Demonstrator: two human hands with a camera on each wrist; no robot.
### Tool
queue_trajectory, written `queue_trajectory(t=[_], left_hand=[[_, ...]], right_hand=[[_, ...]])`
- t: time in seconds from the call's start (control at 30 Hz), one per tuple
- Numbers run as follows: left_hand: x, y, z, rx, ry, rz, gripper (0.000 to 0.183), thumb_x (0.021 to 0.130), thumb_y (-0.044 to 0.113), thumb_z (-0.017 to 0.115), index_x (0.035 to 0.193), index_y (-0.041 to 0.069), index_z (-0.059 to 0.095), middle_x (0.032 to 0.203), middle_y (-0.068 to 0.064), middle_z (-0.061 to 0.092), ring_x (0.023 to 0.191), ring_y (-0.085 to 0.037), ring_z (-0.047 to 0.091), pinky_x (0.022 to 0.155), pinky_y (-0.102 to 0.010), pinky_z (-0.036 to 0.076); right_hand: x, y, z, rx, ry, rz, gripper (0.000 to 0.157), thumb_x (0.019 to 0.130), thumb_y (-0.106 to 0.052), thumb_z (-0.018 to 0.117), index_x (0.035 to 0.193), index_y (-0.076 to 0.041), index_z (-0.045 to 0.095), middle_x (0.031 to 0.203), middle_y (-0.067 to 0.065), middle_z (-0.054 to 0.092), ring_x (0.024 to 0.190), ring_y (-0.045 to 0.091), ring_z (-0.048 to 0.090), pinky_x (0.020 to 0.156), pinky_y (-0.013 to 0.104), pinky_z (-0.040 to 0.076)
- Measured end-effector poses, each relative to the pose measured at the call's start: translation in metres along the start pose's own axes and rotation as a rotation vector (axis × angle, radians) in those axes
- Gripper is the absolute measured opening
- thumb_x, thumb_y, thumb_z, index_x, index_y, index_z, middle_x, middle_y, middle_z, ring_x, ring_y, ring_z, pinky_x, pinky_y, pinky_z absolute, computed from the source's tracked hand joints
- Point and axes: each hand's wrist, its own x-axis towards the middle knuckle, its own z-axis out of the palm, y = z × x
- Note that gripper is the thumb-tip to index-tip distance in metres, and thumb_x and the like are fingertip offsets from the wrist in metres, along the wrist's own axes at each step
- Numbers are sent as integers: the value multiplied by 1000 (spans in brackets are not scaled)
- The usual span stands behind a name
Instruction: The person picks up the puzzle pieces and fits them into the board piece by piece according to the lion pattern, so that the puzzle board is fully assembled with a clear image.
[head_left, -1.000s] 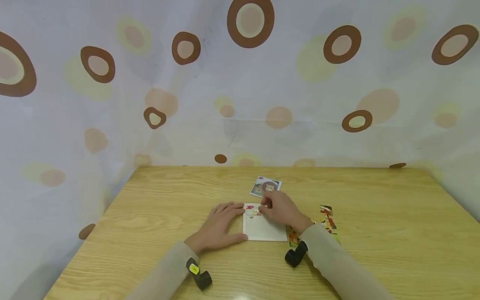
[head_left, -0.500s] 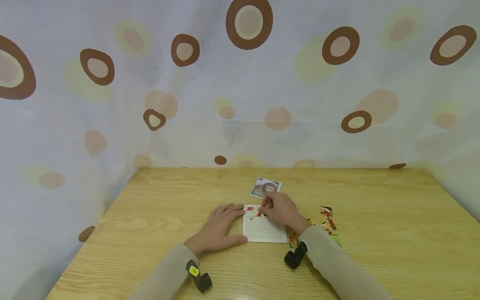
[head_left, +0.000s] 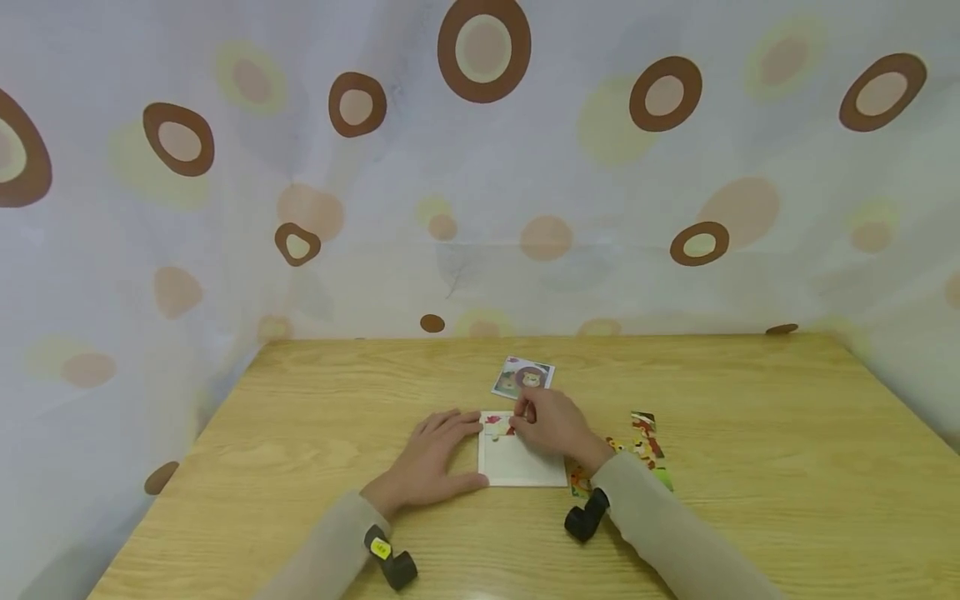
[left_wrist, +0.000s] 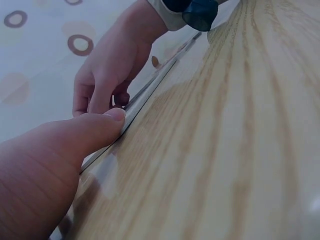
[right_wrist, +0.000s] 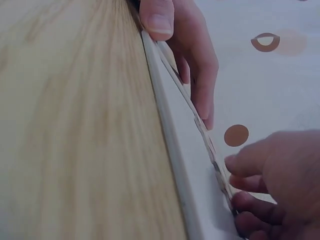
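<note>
A white puzzle tray (head_left: 521, 468) lies flat, with a few joined jigsaw pieces (head_left: 493, 422) in its upper left corner. My left hand (head_left: 431, 458) rests along the tray's left side, fingers extended at the far corner and thumb at the near one. In the left wrist view, that thumb (left_wrist: 102, 127) lies against the tray edge. My right hand (head_left: 555, 425) reaches over the tray's upper part, thumb and curled fingers pinching a small reddish puzzle piece (head_left: 511, 430) beside the joined ones. Its fingertips hide most of that piece. In the right wrist view, the right fingers (right_wrist: 245, 165) meet the row's edge.
A picture card with a lion (head_left: 522, 377) lies just behind the tray. Several loose, colourful puzzle pieces (head_left: 647, 437) are spread to the right, partly under the right forearm. Patterned cloth (head_left: 480, 250) hangs behind the wooden table (head_left: 360, 383).
The pinched piece, tilted a second ago, now sits lined up with the joined pieces. My right hand stays at the same spot; the left hand keeps still. The head view has shifted slightly.
</note>
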Motion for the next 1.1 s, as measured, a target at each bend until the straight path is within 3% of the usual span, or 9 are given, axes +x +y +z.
queue_trajectory(t=[0.2, 0.37, 0.9, 1.1], left_hand=[[-1, -1, 2, 3, 7, 4, 71, 85, 55, 63, 141, 15, 47, 152, -1, 40, 142, -31, 30, 116, -56, 18], [-3, 0, 1, -11, 8, 2, 71, 84, 54, 64, 140, 14, 48, 151, -3, 41, 141, -32, 31, 115, -57, 18], [-2, -3, 3, -15, 12, -6, 72, 85, 54, 63, 141, 14, 47, 152, -3, 39, 142, -32, 29, 116, -57, 17], [-2, -2, 3, -18, 5, -7, 73, 85, 55, 63, 143, 14, 45, 153, -2, 38, 143, -31, 28, 116, -56, 15]], right_hand=[[-8, 5, -8, 128, 57, -120, 7, 88, -5, 65, 82, -9, 63, 65, -4, 49, 59, 7, 42, 54, 20, 35], [-15, 12, -18, 142, 82, -152, 5, 90, -5, 63, 85, -6, 63, 68, -3, 49, 61, 6, 40, 55, 21, 34], [-50, 69, -77, -7, 120, -21, 4, 93, -8, 61, 93, -5, 63, 61, -2, 43, 50, 8, 36, 50, 24, 33], [-69, 85, -97, -51, 127, 28, 5, 92, -7, 62, 96, -3, 62, 68, -1, 49, 56, 8, 39, 52, 24, 35]])
